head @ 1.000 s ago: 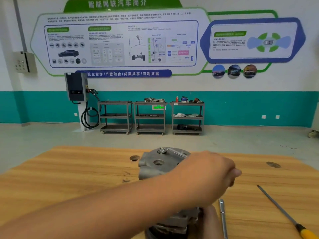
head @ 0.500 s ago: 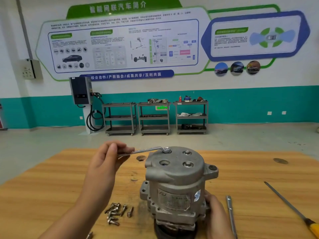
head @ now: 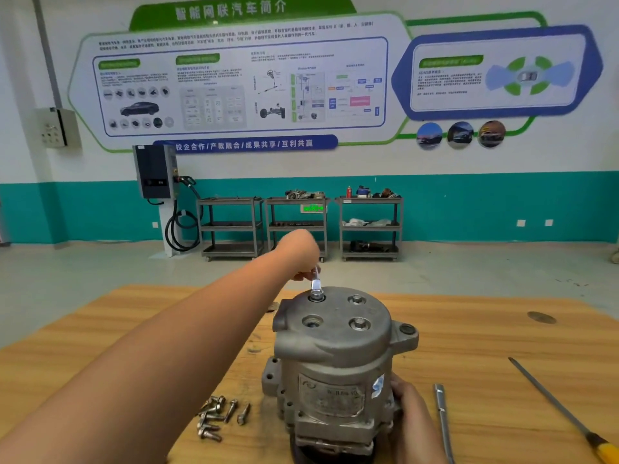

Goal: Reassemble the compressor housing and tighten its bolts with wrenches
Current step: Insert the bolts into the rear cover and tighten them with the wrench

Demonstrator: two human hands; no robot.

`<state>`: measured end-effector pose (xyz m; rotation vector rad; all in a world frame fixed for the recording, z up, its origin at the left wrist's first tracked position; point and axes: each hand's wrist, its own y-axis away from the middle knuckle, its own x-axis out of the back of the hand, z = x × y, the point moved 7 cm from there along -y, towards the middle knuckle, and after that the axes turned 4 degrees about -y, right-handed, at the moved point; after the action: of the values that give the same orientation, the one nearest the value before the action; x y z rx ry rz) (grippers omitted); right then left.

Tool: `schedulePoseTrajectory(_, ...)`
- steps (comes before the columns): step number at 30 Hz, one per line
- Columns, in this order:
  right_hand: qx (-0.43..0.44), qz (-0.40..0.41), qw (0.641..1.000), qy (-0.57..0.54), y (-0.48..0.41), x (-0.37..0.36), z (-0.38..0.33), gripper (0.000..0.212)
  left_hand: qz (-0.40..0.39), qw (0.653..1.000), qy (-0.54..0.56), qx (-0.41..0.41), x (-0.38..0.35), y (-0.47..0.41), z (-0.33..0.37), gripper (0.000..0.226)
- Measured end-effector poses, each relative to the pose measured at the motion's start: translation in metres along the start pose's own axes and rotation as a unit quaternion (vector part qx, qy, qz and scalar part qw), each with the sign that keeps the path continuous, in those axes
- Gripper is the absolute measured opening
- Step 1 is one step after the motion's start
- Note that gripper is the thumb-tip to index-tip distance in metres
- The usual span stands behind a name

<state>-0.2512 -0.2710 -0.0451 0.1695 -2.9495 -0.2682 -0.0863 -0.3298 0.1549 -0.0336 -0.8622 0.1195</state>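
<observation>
Two hands work by the table's [head: 485, 329] near edge. The left hand [head: 301, 252] holds a wrench [head: 316, 282] on a bolt [head: 316, 294] atop the compressor [head: 335, 356]. The right hand [head: 412, 410] grips its side.

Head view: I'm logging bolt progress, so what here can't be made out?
Head view: bolt under the wrench, covered by its ring end.
Head view: fingers of the left hand, hidden behind the hand itself.
Head view: base of the compressor housing, cut off by the bottom edge.
Head view: label text, too blurred to read.
</observation>
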Motion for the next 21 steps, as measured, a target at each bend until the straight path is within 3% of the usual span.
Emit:
schedulePoseTrajectory(1,0.02,-0.027,0.999,-0.009,0.002,-0.003,0.002,0.038,-0.039,0.998,-0.05,-0.002,-0.009,0.003,0.012,0.03)
schedulePoseTrajectory(3,-0.053,0.039,0.978,-0.199,-0.003,0.001,0.006,0.04,-0.113,0.989,-0.095,-0.019,-0.028,0.012,0.033,0.03)
schedulePoseTrajectory(4,-0.076,0.045,0.97,-0.228,0.001,-0.001,0.002,0.041,-0.137,0.985,-0.093,-0.04,-0.036,0.02,0.046,0.033)
schedulePoseTrajectory(8,-0.042,-0.012,0.986,-0.162,0.011,-0.014,-0.012,0.043,-0.168,0.957,-0.129,-0.2,-0.062,0.075,0.091,0.033)
schedulePoseTrajectory(15,0.015,-0.011,0.923,-0.384,0.048,-0.023,-0.019,0.035,-0.001,0.854,-0.159,-0.495,-0.044,0.18,0.059,0.023)
schedulePoseTrajectory(18,0.026,0.003,0.923,-0.385,0.052,-0.023,-0.012,0.027,0.076,0.843,-0.081,-0.526,-0.023,0.201,0.018,0.023)
schedulePoseTrajectory(21,0.085,0.015,0.939,-0.332,0.058,-0.019,-0.012,0.026,0.17,0.85,0.07,-0.493,0.0,0.209,-0.027,0.023)
